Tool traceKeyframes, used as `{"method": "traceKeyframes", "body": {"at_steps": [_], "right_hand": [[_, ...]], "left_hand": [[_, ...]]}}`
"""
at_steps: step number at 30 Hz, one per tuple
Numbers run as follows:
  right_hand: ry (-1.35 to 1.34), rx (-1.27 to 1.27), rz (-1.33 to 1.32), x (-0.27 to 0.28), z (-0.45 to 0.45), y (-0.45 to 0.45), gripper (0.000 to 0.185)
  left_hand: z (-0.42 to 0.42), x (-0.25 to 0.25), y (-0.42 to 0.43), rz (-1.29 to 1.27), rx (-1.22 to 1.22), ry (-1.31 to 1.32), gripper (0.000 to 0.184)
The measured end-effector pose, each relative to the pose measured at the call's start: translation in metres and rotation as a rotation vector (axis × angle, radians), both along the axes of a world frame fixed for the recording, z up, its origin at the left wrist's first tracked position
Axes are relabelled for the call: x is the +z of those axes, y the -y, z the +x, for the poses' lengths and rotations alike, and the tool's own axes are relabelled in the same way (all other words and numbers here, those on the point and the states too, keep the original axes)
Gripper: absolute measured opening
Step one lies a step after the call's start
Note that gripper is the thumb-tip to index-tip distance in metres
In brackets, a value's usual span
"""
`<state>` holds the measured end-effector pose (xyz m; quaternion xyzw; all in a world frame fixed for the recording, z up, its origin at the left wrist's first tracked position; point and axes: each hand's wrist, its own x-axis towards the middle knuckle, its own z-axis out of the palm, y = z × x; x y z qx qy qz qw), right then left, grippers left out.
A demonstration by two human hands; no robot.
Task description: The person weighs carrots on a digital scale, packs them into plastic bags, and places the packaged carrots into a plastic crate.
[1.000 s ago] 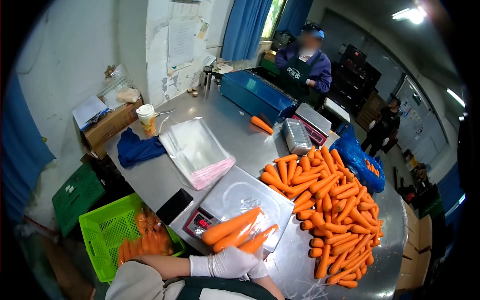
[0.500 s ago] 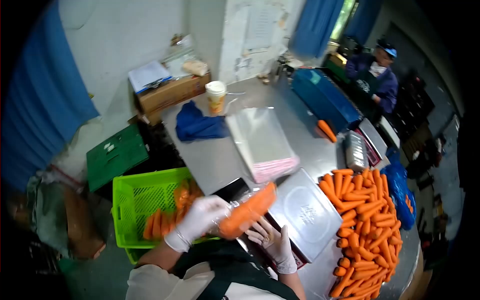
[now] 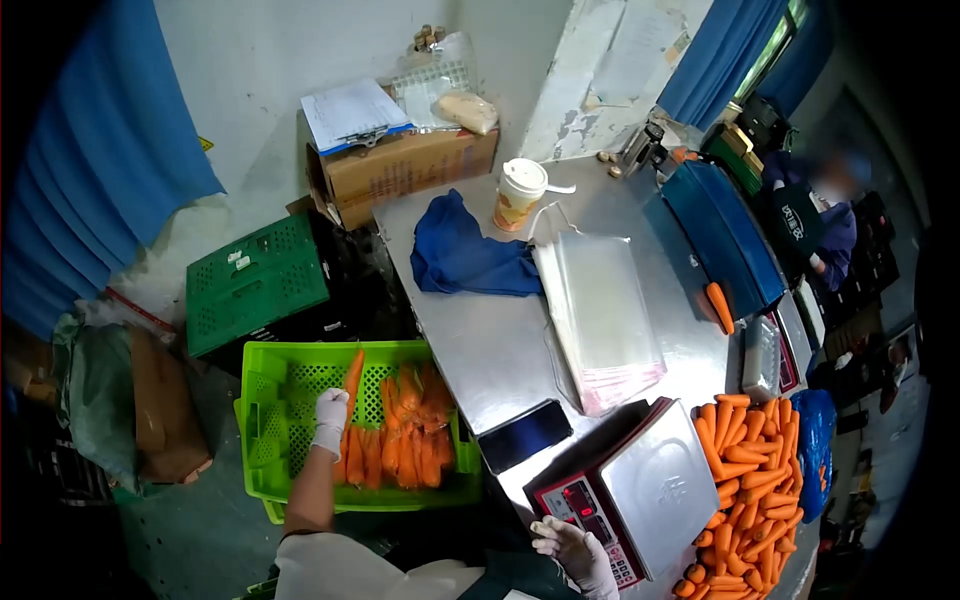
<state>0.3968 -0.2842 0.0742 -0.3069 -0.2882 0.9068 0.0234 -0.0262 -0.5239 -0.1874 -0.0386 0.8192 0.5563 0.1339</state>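
Observation:
My left hand, in a white glove, is closed on a bag of carrots over the left part of the green basket. Several bagged carrots lie in that basket. Close to the keypad of the scale is my gloved right hand, its fingers loosely apart and nothing in them. The scale's plate is bare, its red display lit. A large heap of loose carrots lies to the right of the scale.
Clear plastic bags, a blue cloth, a cup and a black phone lie on the metal table. A blue box stands farther back. A dark green crate is beyond the basket. Another person stands across the table.
The bag of carrots has gone from above the scale to the basket, held in my left hand. My right hand has let go of it. The view has turned to the left.

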Motion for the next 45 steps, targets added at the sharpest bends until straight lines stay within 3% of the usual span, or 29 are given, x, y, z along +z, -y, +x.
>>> {"method": "traceKeyframes", "body": {"at_steps": [2,4,6,8,10,12,13,14,16,19,24,28,32,34,35,37,39,40,42,43,45], "right_hand": [[0.082,-0.007,0.035,-0.006,-0.001,0.002,0.066],[0.168,-0.01,0.071,-0.007,-0.001,0.004,0.073],[0.143,-0.049,0.056,-0.005,-0.002,0.005,0.07],[0.173,-0.099,0.127,0.008,-0.015,0.011,0.062],[0.195,-0.146,0.196,0.02,-0.024,0.015,0.054],[0.231,-0.136,0.204,0.027,-0.027,0.015,0.072],[0.371,-0.139,0.254,0.015,-0.027,0.018,0.063],[0.133,-0.121,0.229,0.008,-0.019,0.019,0.063],[0.217,-0.048,0.178,-0.025,-0.001,0.02,0.068],[0.114,-0.032,0.208,0.021,-0.026,0.021,0.066],[0.102,-0.079,0.202,0.025,-0.028,0.016,0.062],[0.084,-0.138,0.215,0.02,-0.018,0.015,0.061],[0.057,-0.186,0.216,0.015,-0.004,0.017,0.061],[0.04,-0.204,0.221,0.013,0.006,0.019,0.06],[0.031,-0.217,0.224,0.011,0.01,0.019,0.06],[0.005,-0.23,0.239,0.01,0.019,0.02,0.06],[-0.019,-0.24,0.254,0.005,0.028,0.021,0.06],[-0.032,-0.245,0.256,0.003,0.032,0.023,0.06],[-0.052,-0.253,0.274,-0.003,0.043,0.026,0.059],[-0.067,-0.254,0.281,-0.006,0.048,0.026,0.059],[-0.098,-0.262,0.29,-0.016,0.059,0.03,0.059]], "left_hand": [[-0.002,-0.052,-0.013,0.049,0.055,-0.038,0.007],[0.0,-0.12,-0.029,-0.049,0.005,0.107,0.009],[0.02,-0.097,-0.065,0.491,0.054,0.45,0.012],[0.042,-0.057,-0.116,0.505,0.014,0.304,0.014],[0.048,0.028,-0.164,0.564,0.221,0.104,0.017],[0.046,0.099,-0.187,0.588,0.232,-0.161,0.02],[0.044,0.13,-0.199,0.627,0.186,-0.225,0.02],[0.043,0.159,-0.211,0.669,0.132,-0.284,0.02],[0.04,0.199,-0.242,0.633,-0.145,-0.427,0.015],[0.048,0.244,-0.301,0.571,-0.508,-0.606,0.014],[0.088,0.204,-0.404,0.378,-0.973,-0.694,0.012],[0.1,0.117,-0.455,0.128,-1.344,-0.976,0.023],[0.088,0.145,-0.464,-0.075,-1.294,-0.424,0.024],[0.069,0.124,-0.483,0.342,-1.103,-0.013,0.022],[0.064,0.139,-0.48,0.343,-1.13,-0.033,0.022],[0.052,0.169,-0.47,0.578,-1.0,0.362,0.02],[0.05,0.131,-0.473,0.223,-1.51,-0.189,0.018],[0.056,0.142,-0.466,0.207,-1.528,-0.209,0.018],[0.078,0.18,-0.444,-0.103,-1.584,-0.523,0.018],[0.072,0.176,-0.451,-0.118,-1.596,-0.555,0.018],[0.053,0.152,-0.466,0.231,-1.114,-0.077,0.016]]}}
